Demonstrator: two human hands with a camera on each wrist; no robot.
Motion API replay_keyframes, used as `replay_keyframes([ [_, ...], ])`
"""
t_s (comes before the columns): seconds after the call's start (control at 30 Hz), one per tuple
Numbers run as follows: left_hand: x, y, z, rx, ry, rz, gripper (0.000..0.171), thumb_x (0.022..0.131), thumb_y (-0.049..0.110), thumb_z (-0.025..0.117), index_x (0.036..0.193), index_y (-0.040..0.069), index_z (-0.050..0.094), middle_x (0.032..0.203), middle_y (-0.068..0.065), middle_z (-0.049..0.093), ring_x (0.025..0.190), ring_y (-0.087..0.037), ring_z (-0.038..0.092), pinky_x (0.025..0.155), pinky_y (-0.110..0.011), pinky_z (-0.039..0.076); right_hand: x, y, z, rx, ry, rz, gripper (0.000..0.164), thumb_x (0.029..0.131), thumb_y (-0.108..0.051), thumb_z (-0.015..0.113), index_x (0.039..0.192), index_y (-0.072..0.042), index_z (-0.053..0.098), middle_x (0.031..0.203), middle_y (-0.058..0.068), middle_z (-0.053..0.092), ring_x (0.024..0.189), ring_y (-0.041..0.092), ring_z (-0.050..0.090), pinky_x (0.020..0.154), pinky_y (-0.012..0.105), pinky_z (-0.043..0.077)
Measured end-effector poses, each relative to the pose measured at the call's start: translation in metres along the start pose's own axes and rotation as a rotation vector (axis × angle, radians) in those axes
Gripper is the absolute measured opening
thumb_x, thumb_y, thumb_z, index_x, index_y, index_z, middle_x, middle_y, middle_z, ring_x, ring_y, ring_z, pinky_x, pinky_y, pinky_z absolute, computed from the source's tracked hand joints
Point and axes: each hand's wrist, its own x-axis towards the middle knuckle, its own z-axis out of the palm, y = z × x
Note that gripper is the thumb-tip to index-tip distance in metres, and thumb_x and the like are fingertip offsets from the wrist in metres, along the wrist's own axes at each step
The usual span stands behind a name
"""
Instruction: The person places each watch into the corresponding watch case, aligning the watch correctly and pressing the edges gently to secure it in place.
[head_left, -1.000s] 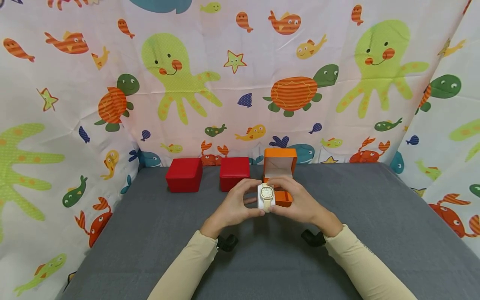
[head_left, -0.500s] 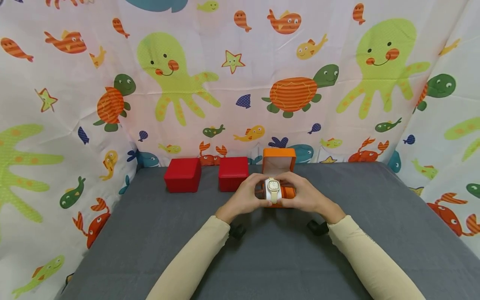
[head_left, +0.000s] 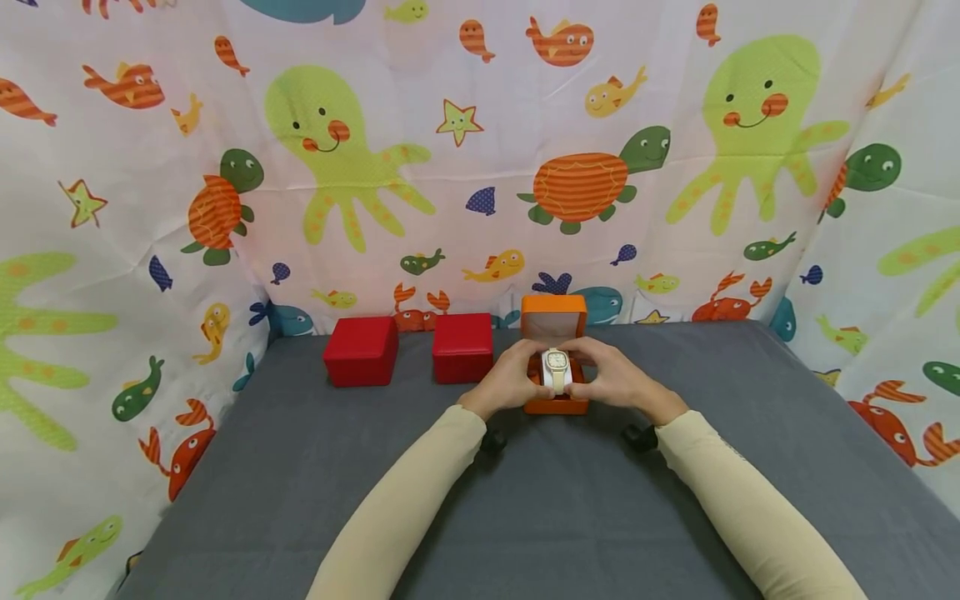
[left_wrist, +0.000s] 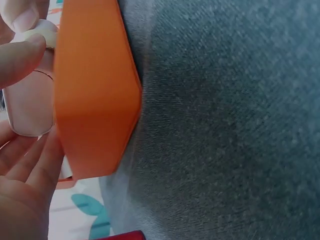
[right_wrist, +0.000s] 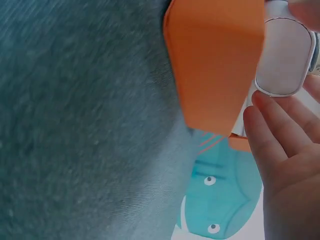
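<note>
A pale-strapped wristwatch (head_left: 557, 362) is wrapped on a white watch cushion (right_wrist: 285, 56). My left hand (head_left: 512, 380) grips the cushion from one side, and my right hand (head_left: 621, 377) grips it from the other. Both thumbs are at the near side of it. The cushion is over the mouth of an orange watch box (head_left: 555, 407) whose lid (head_left: 553, 305) stands raised behind. In the left wrist view the cushion's padded end shows beside the box wall (left_wrist: 95, 85), between thumb and fingers. How deep it sits in the box is partly hidden by my hands.
Two closed red boxes (head_left: 362, 352) stand in a row to the left of the orange box. The grey cloth (head_left: 570, 517) covers the table, and a printed sea-animal curtain (head_left: 465, 208) rises behind it.
Both hands have carried the watch and its cushion away from me and slightly right, from in front of the orange box to over its opening. The boxes have stayed in place.
</note>
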Motion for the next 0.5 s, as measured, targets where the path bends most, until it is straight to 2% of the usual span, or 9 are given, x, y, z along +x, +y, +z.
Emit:
replay_keyframes([
  [0.27, 0.0050, -0.0037, 0.0006, 0.036, -0.018, -0.024, 0.070, 0.074, 0.023, 0.084, 0.135, 0.011, 0.050, 0.127, -0.002, 0.051, 0.106, -0.020, 0.051, 0.087, -0.029, 0.049, 0.0041, 0.0038, 0.0000, 0.019, -0.034, -0.006, 0.054, 0.081, -0.021, 0.075, 0.129, -0.012, 0.053, 0.126, 0.004, 0.056, 0.112, 0.024, 0.055, 0.094, 0.049, 0.046],
  [0.5, 0.0061, -0.0019, 0.0014, 0.055, -0.049, -0.057, 0.068, 0.075, 0.022, 0.083, 0.134, 0.011, 0.051, 0.126, -0.003, 0.052, 0.103, -0.017, 0.051, 0.085, -0.026, 0.048, 0.0038, 0.0085, 0.0034, -0.027, -0.044, 0.035, 0.053, 0.080, -0.023, 0.076, 0.128, -0.014, 0.054, 0.124, 0.000, 0.057, 0.107, 0.022, 0.054, 0.092, 0.046, 0.047],
])
